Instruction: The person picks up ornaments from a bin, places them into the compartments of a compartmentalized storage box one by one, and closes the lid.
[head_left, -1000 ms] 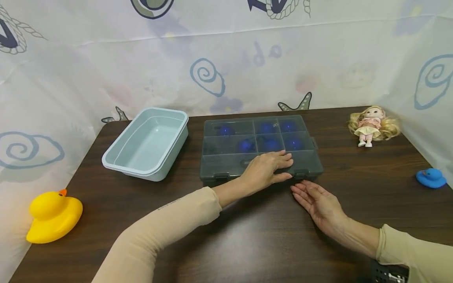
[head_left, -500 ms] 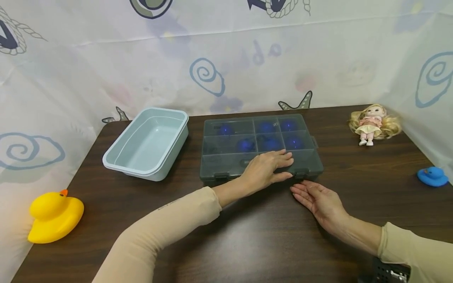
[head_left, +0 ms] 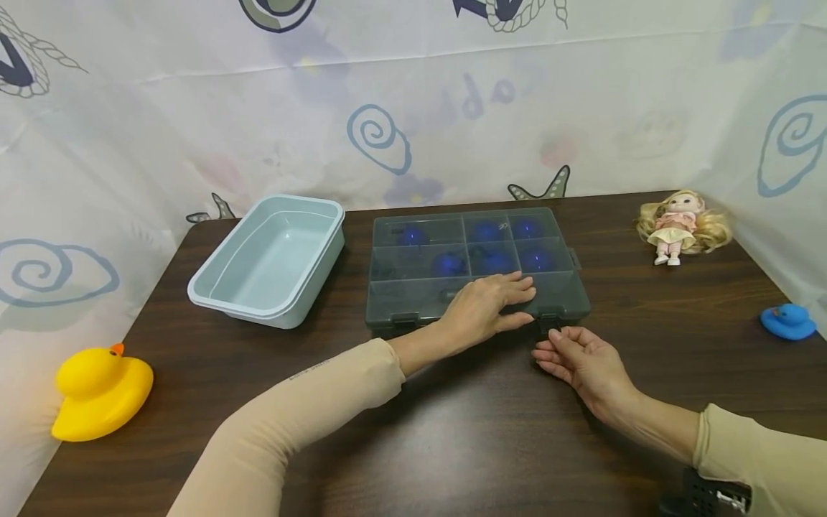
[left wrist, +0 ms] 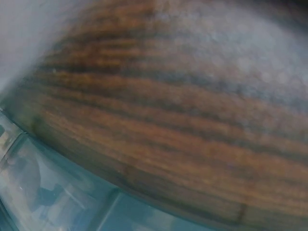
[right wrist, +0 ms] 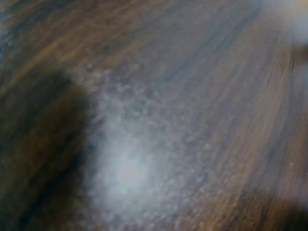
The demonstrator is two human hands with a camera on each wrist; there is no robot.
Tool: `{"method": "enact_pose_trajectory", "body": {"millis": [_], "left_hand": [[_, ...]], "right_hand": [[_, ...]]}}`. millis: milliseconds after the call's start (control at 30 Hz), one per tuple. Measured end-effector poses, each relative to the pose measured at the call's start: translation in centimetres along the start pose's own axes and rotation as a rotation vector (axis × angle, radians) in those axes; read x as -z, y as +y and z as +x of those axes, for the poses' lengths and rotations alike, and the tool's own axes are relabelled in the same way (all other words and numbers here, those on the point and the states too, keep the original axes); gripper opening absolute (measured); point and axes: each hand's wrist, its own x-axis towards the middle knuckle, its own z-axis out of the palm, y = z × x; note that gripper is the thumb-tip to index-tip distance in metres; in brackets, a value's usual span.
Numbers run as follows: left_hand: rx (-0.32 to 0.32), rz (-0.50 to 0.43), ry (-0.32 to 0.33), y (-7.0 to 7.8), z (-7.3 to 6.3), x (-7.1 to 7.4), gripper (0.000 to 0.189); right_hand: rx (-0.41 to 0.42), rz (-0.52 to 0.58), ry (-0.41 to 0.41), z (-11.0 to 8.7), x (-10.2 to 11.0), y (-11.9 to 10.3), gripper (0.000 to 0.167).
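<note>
A dark translucent compartment box (head_left: 410, 296) lies closed on the table, with several shiny blue round items (head_left: 449, 265) showing through its lid. My left hand (head_left: 481, 310) rests on the front right of the lid, fingers extended and thumb near the front edge. At that edge, my right hand (head_left: 591, 366) pinches the right front latch (head_left: 548, 322) between thumb and forefinger, its other fingers loosely bent below. The left latch (head_left: 405, 321) sits at the front too. In the left wrist view, part of the box (left wrist: 72, 192) fills the lower left corner; neither wrist view shows the fingers.
A pale blue basin (head_left: 268, 251) stands left of the box on the brown wooden table (head_left: 452, 445). A yellow rubber duck (head_left: 103, 395) is at the left edge. To the right are a blond doll (head_left: 675, 226) and a small blue duck (head_left: 788, 322). A patterned curtain hangs behind.
The right hand's thumb and forefinger have come together at the right latch, which now tilts outward. The left hand and the box have stayed in place.
</note>
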Motion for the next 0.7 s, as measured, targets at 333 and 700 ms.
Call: {"method": "enact_pose_trajectory", "body": {"millis": [333,700], "left_hand": [[0.007,-0.021,-0.004,-0.1,0.0,0.1,0.044],[0.023,-0.02,-0.016,-0.2,-0.1,0.3,0.044]], "right_hand": [[0.018,-0.165,0.05,1.2,-0.3,-0.7,0.027],[0.0,-0.27,0.013,1.5,-0.2,-1.0,0.033]]}}
